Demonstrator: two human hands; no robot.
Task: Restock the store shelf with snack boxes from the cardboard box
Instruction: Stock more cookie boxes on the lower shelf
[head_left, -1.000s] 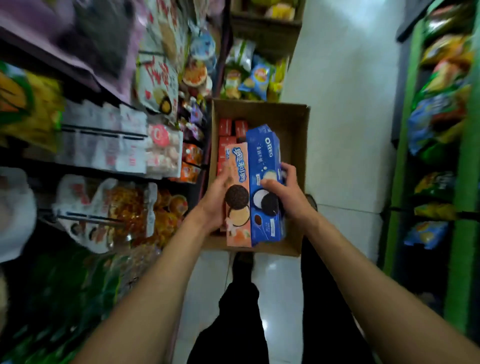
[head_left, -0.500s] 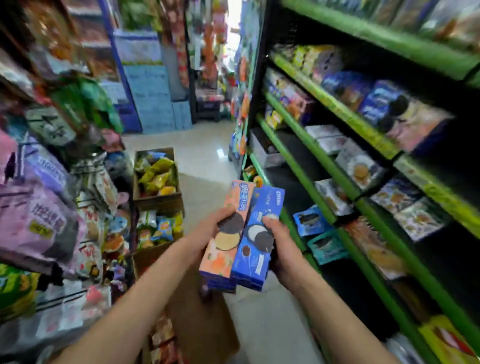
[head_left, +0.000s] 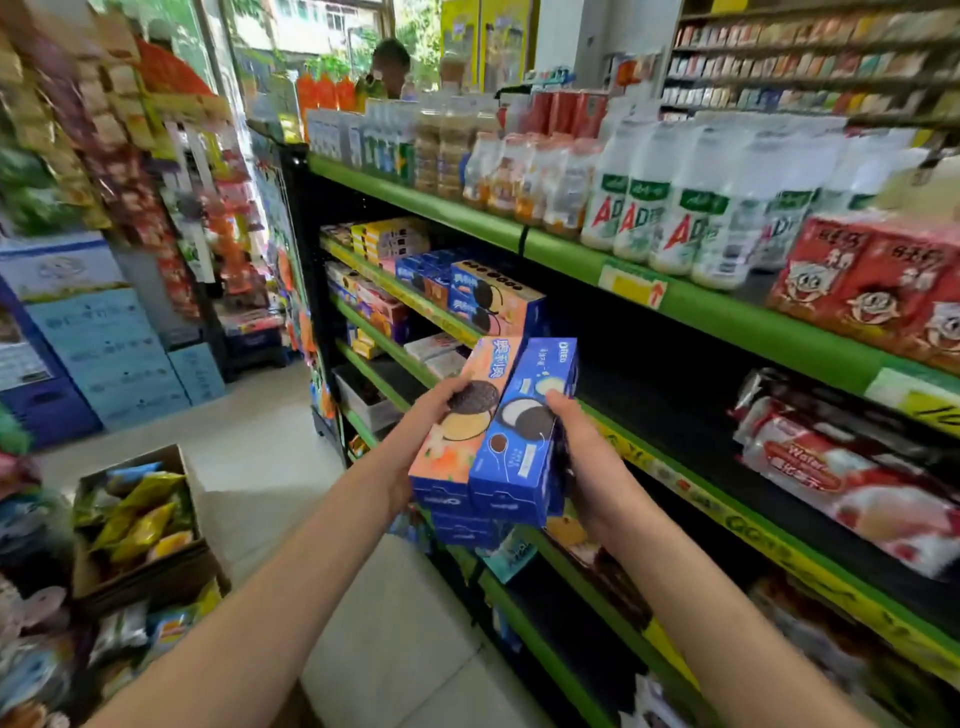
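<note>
Left hand grips orange cardboard cookie box; right hand grips blue cardboard cookie box, more boxes stacked beneath. Stack held mid-air before front edge of green metal shelf. Risk: lower boxes, apparently clamped only by side pressure, slipping out during placement.

We hold two snack boxes side by side between our left hand and right hand, in front of the shelf on our right. More boxes sit on that shelf behind them, bottles on the tier above. An open carton stands on the floor to our left.
</note>
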